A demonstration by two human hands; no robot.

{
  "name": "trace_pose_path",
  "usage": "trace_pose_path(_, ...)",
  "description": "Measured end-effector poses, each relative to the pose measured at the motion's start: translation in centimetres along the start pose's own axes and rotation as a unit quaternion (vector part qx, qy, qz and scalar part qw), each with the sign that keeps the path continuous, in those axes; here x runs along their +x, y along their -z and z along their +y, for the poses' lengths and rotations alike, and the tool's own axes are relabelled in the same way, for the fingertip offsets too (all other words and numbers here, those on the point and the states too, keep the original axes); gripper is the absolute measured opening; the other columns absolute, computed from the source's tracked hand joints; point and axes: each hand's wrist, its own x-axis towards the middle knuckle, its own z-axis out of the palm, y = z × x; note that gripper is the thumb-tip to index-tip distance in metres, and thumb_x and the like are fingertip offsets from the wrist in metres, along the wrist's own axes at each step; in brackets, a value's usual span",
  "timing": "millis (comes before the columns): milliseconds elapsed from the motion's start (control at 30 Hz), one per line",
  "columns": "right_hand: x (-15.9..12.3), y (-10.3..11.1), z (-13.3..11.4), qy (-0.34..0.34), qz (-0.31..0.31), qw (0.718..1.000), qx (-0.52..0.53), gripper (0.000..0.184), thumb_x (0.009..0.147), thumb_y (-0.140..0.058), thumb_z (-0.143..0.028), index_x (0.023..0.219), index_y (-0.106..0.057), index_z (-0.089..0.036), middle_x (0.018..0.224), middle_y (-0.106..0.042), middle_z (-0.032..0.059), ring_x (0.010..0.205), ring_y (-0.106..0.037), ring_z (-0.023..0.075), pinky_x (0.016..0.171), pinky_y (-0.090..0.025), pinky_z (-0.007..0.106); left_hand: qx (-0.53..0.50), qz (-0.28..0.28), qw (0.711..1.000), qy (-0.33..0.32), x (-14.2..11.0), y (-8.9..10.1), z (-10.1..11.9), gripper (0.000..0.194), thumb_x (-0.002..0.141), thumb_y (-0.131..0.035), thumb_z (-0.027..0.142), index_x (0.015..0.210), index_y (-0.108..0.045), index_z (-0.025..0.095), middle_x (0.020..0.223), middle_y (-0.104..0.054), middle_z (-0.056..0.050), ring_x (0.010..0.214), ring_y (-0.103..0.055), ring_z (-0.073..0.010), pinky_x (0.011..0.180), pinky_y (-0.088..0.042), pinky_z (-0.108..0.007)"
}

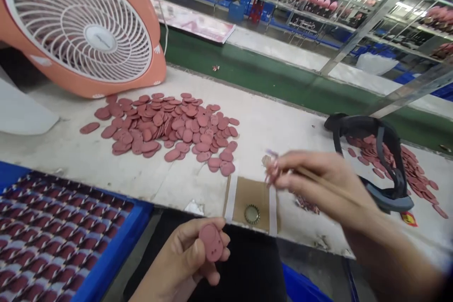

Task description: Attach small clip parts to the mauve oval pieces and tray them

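My left hand (187,257) is closed round one dark pink oval piece (211,242), held near the table's front edge. My right hand (318,181) is blurred by motion; its fingers pinch a thin wooden stick (329,185) whose brush-like tip sits above the table. Just beyond my left hand, a brown card patch (250,196) taped to the table carries a metal bottle cap (251,213). A large pile of the same pink oval pieces (166,127) lies on the white table (276,122).
An orange fan (81,28) stands at the back left. A blue tray (116,255) with rows of pink pieces is at the lower left. A black strap frame (385,151) lies on a second pink pile (417,170) to the right. A green conveyor (283,80) runs behind.
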Motion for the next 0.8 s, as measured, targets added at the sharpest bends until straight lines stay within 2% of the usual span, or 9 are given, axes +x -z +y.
trace_pose_path(67, -3.6, -3.4, -0.7, -0.036, -0.063, 0.99, 0.125, 0.012, 0.086, -0.073, -0.019, 0.095, -0.074, -0.027, 0.089, -0.075, -0.0003, 0.079, -0.072, 0.013, 0.072, -0.059, 0.018, 0.006, -0.014, 1.0, 0.017, -0.6, 0.5, -0.6, 0.039, 0.051, -0.092, 0.044, 0.081, -0.081, 0.021, 0.07, -0.076, -0.003, 0.063, -0.068, -0.0141, 0.048, -0.051, -0.016)
trace_pose_path(100, -4.8, -4.7, -0.9, -0.046, -0.074, 0.982, 0.166, 0.016, 0.087, -0.071, -0.016, 0.098, -0.074, -0.027, 0.09, -0.075, -0.0002, 0.079, -0.072, 0.0129, 0.072, -0.06, 0.018, 0.01, -0.023, 0.999, 0.025, -0.8, 0.9, -0.9, 0.039, 0.052, -0.092, 0.044, 0.082, -0.081, 0.021, 0.071, -0.076, -0.003, 0.063, -0.068, -0.0143, 0.049, -0.05, -0.016)
trace_pose_path(167, -6.3, -6.4, -1.0, -0.059, -0.067, 0.975, 0.204, 0.019, 0.086, -0.071, -0.013, 0.099, -0.074, -0.026, 0.091, -0.075, 0.0008, 0.079, -0.072, 0.0135, 0.071, -0.06, 0.019, 0.014, -0.055, 0.998, 0.04, -1.1, 1.6, -1.6, 0.038, 0.054, -0.091, 0.044, 0.082, -0.081, 0.021, 0.071, -0.075, -0.004, 0.064, -0.068, -0.0146, 0.049, -0.05, -0.016)
trace_pose_path(233, -6.9, -7.3, -1.0, -0.06, -0.042, 0.977, 0.199, 0.018, 0.083, -0.074, -0.014, 0.097, -0.075, -0.025, 0.088, -0.074, 0.0018, 0.075, -0.071, 0.0139, 0.067, -0.059, 0.019, 0.014, -0.091, 0.995, 0.05, -1.3, 2.1, -2.1, 0.036, 0.056, -0.09, 0.044, 0.082, -0.081, 0.02, 0.069, -0.074, -0.003, 0.064, -0.068, -0.0145, 0.05, -0.049, -0.016)
trace_pose_path(300, -7.1, -7.7, -1.0, -0.049, -0.024, 0.983, 0.177, 0.016, 0.082, -0.077, -0.016, 0.094, -0.075, -0.024, 0.084, -0.073, 0.0015, 0.071, -0.069, 0.0127, 0.064, -0.057, 0.018, 0.013, -0.116, 0.992, 0.055, -1.3, 2.4, -2.5, 0.033, 0.059, -0.089, 0.043, 0.082, -0.081, 0.02, 0.068, -0.073, -0.003, 0.064, -0.068, -0.0139, 0.051, -0.05, -0.015)
trace_pose_path(400, -7.2, -7.8, -1.2, -0.02, -0.031, 0.992, 0.121, 0.015, 0.082, -0.076, -0.015, 0.094, -0.076, -0.025, 0.081, -0.071, 0.0002, 0.071, -0.066, 0.0106, 0.063, -0.053, 0.016, 0.025, -0.125, 0.99, 0.054, -1.5, 2.5, -2.5, 0.029, 0.061, -0.088, 0.042, 0.08, -0.081, 0.021, 0.067, -0.074, -0.002, 0.063, -0.066, -0.0124, 0.052, -0.05, -0.015)
trace_pose_path(600, -7.5, -7.9, -1.4, 0.004, -0.061, 0.997, 0.05, 0.013, 0.085, -0.074, -0.016, 0.095, -0.073, -0.025, 0.081, -0.071, -0.0031, 0.07, -0.063, 0.0087, 0.062, -0.049, 0.016, 0.031, -0.119, 0.991, 0.06, -1.9, 2.5, -2.5, 0.029, 0.064, -0.087, 0.043, 0.078, -0.08, 0.019, 0.064, -0.072, -0.002, 0.061, -0.065, -0.0116, 0.051, -0.049, -0.015)
trace_pose_path(800, -7.5, -7.9, -1.7, 0.028, -0.07, 0.997, 0.017, 0.01, 0.086, -0.074, -0.017, 0.095, -0.072, -0.022, 0.08, -0.072, -0.0021, 0.069, -0.064, 0.0097, 0.064, -0.051, 0.019, 0.022, -0.113, 0.991, 0.063, -1.8, 2.4, -2.8, 0.027, 0.063, -0.088, 0.041, 0.075, -0.081, 0.018, 0.061, -0.07, -0.002, 0.058, -0.064, -0.0108, 0.051, -0.05, -0.015)
